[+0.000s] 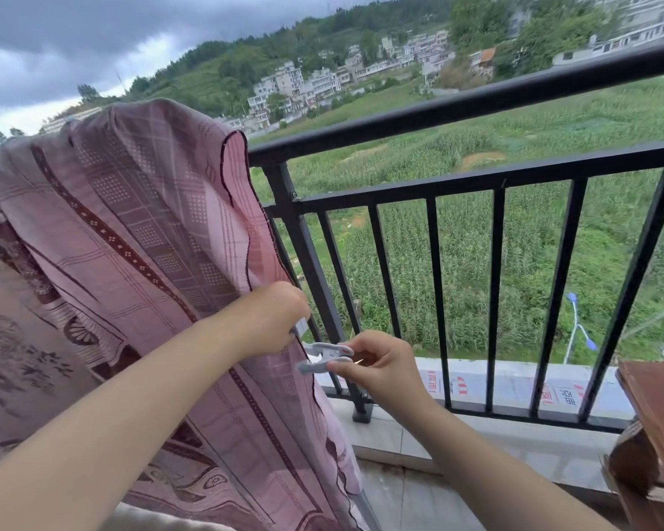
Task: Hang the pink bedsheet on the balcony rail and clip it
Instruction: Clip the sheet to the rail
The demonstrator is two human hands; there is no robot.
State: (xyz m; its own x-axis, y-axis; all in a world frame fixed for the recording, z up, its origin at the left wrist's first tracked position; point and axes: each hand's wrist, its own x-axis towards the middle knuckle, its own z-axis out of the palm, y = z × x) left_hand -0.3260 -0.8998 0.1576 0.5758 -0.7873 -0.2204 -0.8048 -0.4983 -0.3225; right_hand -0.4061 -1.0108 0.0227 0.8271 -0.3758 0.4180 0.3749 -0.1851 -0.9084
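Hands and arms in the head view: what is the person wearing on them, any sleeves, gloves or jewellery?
Nothing is worn. The left hand and right hand are bare, with no gloves, rings, watch or bracelet visible. Both forearms are bare as far as the bottom edge of the frame, so no sleeve shows. No markings or bandages can be seen.

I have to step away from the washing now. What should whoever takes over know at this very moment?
Left hand grips the pink bedsheet at its right edge, beside the rail post.
Right hand pinches a pale clip, its mouth towards that edge.
Done: sheet is draped over the balcony rail.
Left: close the clip on the sheet edge; no other clip shows in this view, so check the rest.
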